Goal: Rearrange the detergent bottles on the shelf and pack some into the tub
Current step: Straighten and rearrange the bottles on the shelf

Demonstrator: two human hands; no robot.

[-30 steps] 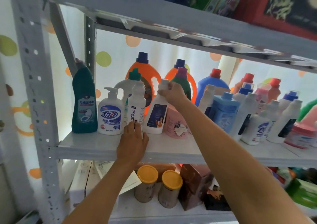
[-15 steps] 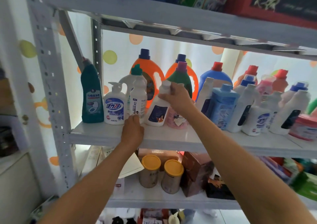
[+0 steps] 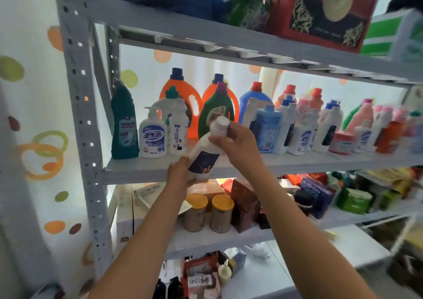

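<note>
Your right hand [image 3: 238, 143] gripped the tilted white bottle's [image 3: 206, 154] neck while your left hand [image 3: 180, 173] clasped its base, near the shelf [image 3: 137, 169] edge.

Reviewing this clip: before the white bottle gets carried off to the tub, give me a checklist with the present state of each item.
1. Right hand grips the white bottle near its cap: ok.
2. Left hand supports the bottle's base: ok.
3. Bottle is lifted off the shelf, tilted: ok.
4. Cap closed: looks on; tightness cannot tell.
5. Neighbouring Oil enemy bottle and green jug stand upright: ok.
6. Tub in sight: not ok, none visible.
</note>
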